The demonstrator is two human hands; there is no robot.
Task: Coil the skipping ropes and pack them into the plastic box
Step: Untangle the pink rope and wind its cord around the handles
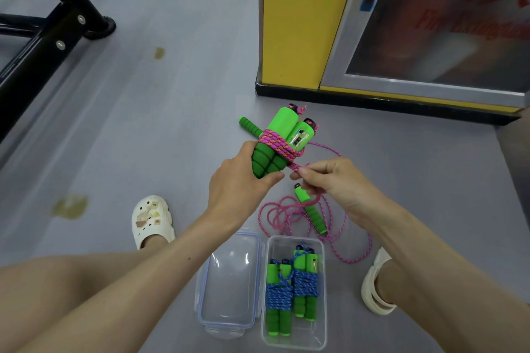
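Observation:
My left hand [239,178] grips the foam ends of two green handles [286,129] held together, with pink rope [276,143] wound around their middle. My right hand [329,178] pinches the loose pink strand just right of the wraps. A second pink rope [289,215] lies tangled on the floor below, with one green handle [311,209] on it and another green handle [248,124] behind the bundle. The clear plastic box [294,342] sits on the floor near my feet and holds two green-handled ropes coiled in blue cord [292,289].
The box's clear lid [229,275] lies to the left of the box. My white clogs [152,221] stand either side. A yellow cabinet [298,20] rises behind, and a black metal frame [43,37] stands at the far left on the grey floor.

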